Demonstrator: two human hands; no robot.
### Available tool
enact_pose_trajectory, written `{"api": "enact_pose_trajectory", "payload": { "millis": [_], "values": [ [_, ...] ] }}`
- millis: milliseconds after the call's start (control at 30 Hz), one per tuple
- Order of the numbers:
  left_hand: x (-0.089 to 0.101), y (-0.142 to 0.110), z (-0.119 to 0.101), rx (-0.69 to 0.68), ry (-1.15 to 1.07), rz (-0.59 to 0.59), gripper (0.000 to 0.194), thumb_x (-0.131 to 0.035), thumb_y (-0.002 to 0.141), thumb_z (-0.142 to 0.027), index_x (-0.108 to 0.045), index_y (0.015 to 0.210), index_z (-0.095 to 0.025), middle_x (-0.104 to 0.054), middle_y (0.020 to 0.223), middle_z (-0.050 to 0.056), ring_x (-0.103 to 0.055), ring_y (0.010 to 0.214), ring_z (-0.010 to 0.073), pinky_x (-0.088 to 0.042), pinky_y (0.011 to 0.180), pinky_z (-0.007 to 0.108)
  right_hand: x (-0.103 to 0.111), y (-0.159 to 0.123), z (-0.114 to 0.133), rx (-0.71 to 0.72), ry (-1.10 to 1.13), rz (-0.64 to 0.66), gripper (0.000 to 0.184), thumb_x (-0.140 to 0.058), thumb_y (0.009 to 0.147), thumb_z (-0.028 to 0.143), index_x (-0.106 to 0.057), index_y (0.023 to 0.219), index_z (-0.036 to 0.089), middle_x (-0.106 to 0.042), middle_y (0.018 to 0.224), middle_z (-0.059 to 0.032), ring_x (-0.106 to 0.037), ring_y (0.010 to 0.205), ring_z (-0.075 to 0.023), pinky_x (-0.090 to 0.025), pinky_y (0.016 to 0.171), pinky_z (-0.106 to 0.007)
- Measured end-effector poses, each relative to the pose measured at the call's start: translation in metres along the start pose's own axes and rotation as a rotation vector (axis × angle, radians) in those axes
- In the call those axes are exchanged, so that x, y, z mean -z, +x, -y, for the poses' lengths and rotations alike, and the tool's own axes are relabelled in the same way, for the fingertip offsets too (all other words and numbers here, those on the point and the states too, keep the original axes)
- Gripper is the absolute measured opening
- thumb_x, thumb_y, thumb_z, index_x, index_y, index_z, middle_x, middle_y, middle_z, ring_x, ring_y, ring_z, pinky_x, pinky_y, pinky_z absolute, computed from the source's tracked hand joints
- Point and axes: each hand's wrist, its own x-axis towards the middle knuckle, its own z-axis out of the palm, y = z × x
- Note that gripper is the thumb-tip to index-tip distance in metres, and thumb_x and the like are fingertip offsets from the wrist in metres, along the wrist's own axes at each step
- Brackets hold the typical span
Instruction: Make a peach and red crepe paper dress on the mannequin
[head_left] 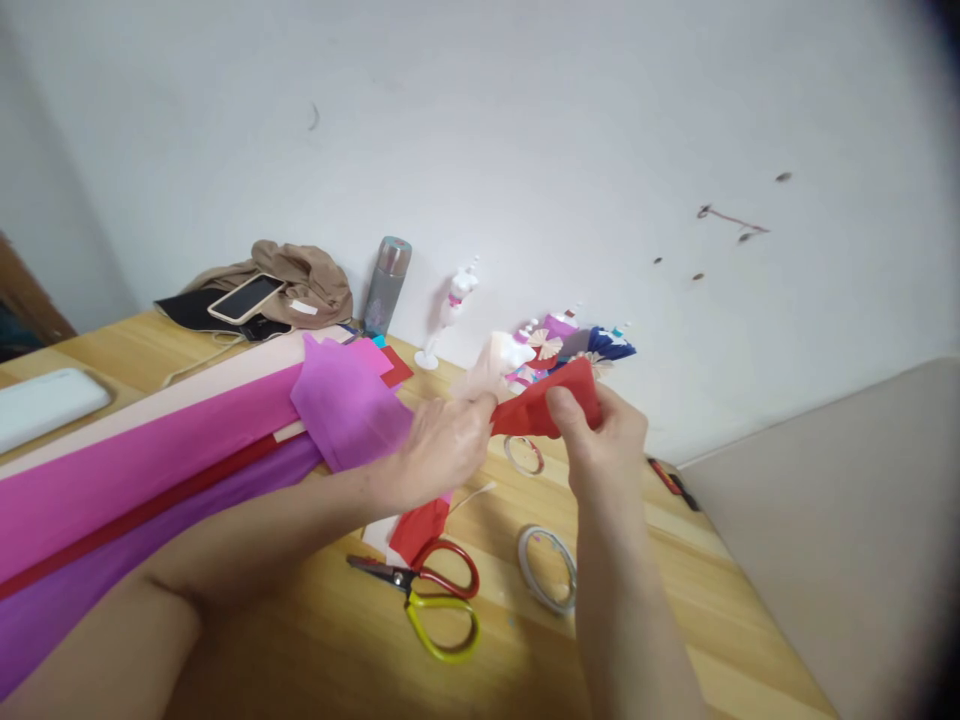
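Long paper sheets [180,435] lie spread at left. A white figure [462,283] wears only a pink band. The left hand [448,445] has its fingers closed on one end of the red paper [541,402], raised above the table [750,620]; it seems half-shaped, not yet fixed. Dressed figures [609,346] look done. The right hand [609,425] clamps the other end between thumb and fingers.

Phone [246,298], flask [386,285], scissors [403,578] and tape roll [526,572] cross the wooden top; a pale wall [525,130] stands behind.

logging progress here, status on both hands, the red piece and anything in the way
Left hand, right hand: both gripping the red piece. Red piece raised off table. Scissors below, clear of both hands.
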Motion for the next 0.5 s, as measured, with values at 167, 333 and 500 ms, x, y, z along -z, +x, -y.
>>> {"api": "enact_pose_trajectory", "payload": {
  "millis": [167, 333, 500],
  "values": [
    [0.001, 0.002, 0.001, 0.035, -0.211, -0.005, 0.038, -0.052, 0.092, -0.047, -0.063, 0.117, -0.019, -0.074, 0.09, 0.01, -0.07, 0.082, 0.0284, -0.047, 0.068, 0.035, -0.001, 0.005, -0.004, -0.079, 0.063, -0.036, 0.017, -0.073, 0.069, 0.033, -0.072, 0.072, 0.016, -0.066, 0.061, 0.0001, -0.055, 0.053, -0.014, -0.044, 0.052, -0.028],
    [0.002, 0.003, 0.005, 0.037, -0.717, 0.1, 0.049, -0.066, 0.08, -0.059, -0.066, 0.111, -0.021, -0.073, 0.099, 0.006, -0.066, 0.089, 0.0238, -0.049, 0.075, 0.032, 0.0, 0.009, -0.016, -0.125, 0.194, -0.015, 0.013, -0.075, 0.067, 0.03, -0.074, 0.072, 0.018, -0.07, 0.064, -0.0004, -0.06, 0.055, -0.0156, -0.05, 0.054, -0.029],
    [-0.007, 0.007, 0.008, 0.056, -1.174, 0.135, 0.056, -0.034, 0.096, -0.063, -0.068, 0.107, -0.019, -0.072, 0.107, 0.007, -0.064, 0.103, 0.0216, -0.047, 0.091, 0.032, -0.002, 0.011, -0.021, -0.216, 0.389, 0.017, 0.014, -0.08, 0.062, 0.029, -0.073, 0.069, 0.018, -0.072, 0.064, -0.0012, -0.063, 0.056, -0.016, -0.052, 0.055, -0.03]
  ]
}}
